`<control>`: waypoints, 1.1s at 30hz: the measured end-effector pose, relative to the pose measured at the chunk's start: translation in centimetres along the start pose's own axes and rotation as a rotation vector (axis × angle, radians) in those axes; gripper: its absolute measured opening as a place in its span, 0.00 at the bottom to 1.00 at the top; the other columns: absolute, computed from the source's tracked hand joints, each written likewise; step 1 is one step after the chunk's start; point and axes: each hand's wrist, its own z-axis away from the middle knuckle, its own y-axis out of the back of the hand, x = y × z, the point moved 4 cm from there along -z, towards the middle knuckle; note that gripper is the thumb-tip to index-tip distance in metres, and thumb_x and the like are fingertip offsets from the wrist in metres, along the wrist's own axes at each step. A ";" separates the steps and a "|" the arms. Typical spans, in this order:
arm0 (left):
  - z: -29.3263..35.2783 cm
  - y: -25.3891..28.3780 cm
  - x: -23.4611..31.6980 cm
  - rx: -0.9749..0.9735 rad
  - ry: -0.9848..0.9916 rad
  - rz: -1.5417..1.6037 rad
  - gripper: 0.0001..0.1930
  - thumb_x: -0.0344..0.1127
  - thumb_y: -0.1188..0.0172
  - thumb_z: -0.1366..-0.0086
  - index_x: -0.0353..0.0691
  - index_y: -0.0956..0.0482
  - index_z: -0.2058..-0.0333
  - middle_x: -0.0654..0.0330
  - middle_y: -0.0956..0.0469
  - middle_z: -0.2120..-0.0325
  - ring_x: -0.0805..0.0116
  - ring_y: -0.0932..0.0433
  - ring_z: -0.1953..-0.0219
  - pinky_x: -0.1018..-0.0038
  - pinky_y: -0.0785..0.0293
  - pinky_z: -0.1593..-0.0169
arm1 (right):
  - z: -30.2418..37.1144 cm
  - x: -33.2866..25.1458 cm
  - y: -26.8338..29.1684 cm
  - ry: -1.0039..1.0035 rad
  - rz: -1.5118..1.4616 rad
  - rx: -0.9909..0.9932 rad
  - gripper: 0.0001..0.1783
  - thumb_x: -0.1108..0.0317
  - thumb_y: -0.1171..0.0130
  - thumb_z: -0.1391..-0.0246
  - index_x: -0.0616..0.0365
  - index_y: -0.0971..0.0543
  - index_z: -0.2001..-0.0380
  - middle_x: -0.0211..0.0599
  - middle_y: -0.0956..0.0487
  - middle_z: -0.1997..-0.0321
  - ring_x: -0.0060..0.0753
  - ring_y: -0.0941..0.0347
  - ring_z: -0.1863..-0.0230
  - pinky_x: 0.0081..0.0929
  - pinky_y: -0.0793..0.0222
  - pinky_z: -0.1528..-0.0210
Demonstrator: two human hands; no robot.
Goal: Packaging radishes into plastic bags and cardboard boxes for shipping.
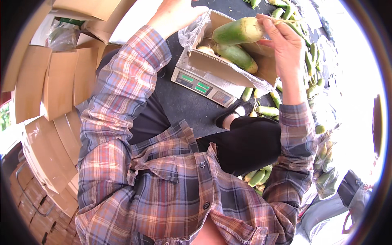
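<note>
My right hand [286, 43] pinches the thin root end of a green radish [234, 32], holding it tilted above a cardboard box [212, 63]. Inside the box, lined with clear plastic, lies another green radish [237, 56] with paler ends of others beside it. The box rests on a digital scale [200, 87] with green displays. At the box's far left corner my left hand [175, 16] is stretched out, thumb apart; its other fingers run partly past the top edge of the picture, and nothing shows in it.
Many loose green radishes [267, 110] lie on the dark ground to the right and beyond the box. Bagged radishes [324, 171] sit at the right. Stacked flattened and open cartons [59, 81] fill the left side. My shoe [228, 116] is close to the scale.
</note>
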 end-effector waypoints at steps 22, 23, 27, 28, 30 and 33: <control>0.3 0.3 -1.2 -0.014 0.031 -0.074 0.21 0.39 0.40 0.46 0.31 0.24 0.57 0.43 0.24 0.60 0.48 0.26 0.55 0.63 0.30 0.51 | -2.9 6.4 -4.7 0.282 0.779 -0.191 0.13 0.61 0.45 0.49 0.55 0.19 0.64 0.45 0.21 0.63 0.47 0.24 0.59 0.37 0.29 0.55; 0.4 0.9 -1.0 0.025 -0.056 -0.070 0.21 0.38 0.40 0.46 0.30 0.24 0.56 0.44 0.23 0.64 0.52 0.23 0.60 0.65 0.28 0.56 | -2.5 4.5 -3.4 0.245 0.788 -0.152 0.14 0.60 0.45 0.49 0.54 0.19 0.63 0.45 0.21 0.62 0.47 0.24 0.59 0.35 0.29 0.55; 0.0 1.3 0.1 -0.107 0.164 0.047 0.20 0.34 0.40 0.46 0.28 0.25 0.55 0.51 0.23 0.79 0.64 0.24 0.77 0.70 0.30 0.71 | -0.9 3.2 4.9 -0.008 0.545 0.086 0.16 0.60 0.44 0.47 0.56 0.20 0.58 0.34 0.18 0.65 0.24 0.22 0.64 0.20 0.30 0.62; 0.2 1.5 -0.2 -0.078 0.172 0.063 0.20 0.34 0.40 0.46 0.28 0.24 0.55 0.52 0.23 0.80 0.66 0.24 0.78 0.70 0.30 0.72 | 0.1 3.3 6.4 -0.063 0.478 0.143 0.16 0.60 0.45 0.46 0.56 0.21 0.56 0.33 0.18 0.64 0.23 0.22 0.64 0.20 0.31 0.63; 0.2 1.3 -0.4 -0.042 0.206 0.118 0.20 0.33 0.39 0.47 0.28 0.24 0.56 0.55 0.24 0.81 0.70 0.26 0.79 0.72 0.32 0.74 | 2.3 3.4 9.3 -0.157 0.405 0.250 0.17 0.61 0.46 0.44 0.56 0.22 0.54 0.31 0.19 0.61 0.21 0.23 0.63 0.19 0.31 0.64; 0.5 1.1 -0.7 -0.030 0.209 0.127 0.20 0.33 0.38 0.47 0.28 0.24 0.55 0.54 0.23 0.79 0.70 0.26 0.77 0.72 0.32 0.73 | 4.9 5.5 12.7 -0.254 0.367 0.327 0.16 0.62 0.48 0.42 0.55 0.22 0.53 0.32 0.19 0.59 0.21 0.23 0.62 0.17 0.31 0.64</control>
